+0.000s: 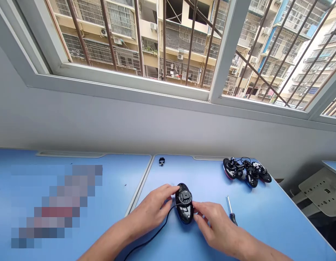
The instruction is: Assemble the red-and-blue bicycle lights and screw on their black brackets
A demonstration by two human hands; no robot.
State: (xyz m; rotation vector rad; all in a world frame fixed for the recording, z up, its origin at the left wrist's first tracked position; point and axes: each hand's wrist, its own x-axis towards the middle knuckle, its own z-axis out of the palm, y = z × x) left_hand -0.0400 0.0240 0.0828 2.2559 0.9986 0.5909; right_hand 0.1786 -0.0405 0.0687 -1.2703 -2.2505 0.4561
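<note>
A glossy black oval housing (185, 214) with a round slotted mount on its upper face rests on the blue table. From the mount a thin black cable (154, 236) curves down past my left wrist to the lower edge. My left hand (157, 204) grips the housing at its upper left, fingertips on the rim and thumb low at the side. On the opposite side, my right hand (211, 221) pinches the right edge between thumb and fingers. A screwdriver (231, 212) with a dark handle lies just beyond my right hand, its handle partly hidden.
A pile of similar black housings (251, 173) with cables sits at the back right, some showing red edges. A small black clamp-like part (162, 161) lies near the back. Two blue tabletops (116, 188) meet at a seam. Behind stands a wall below barred windows. A pixelated patch covers the left.
</note>
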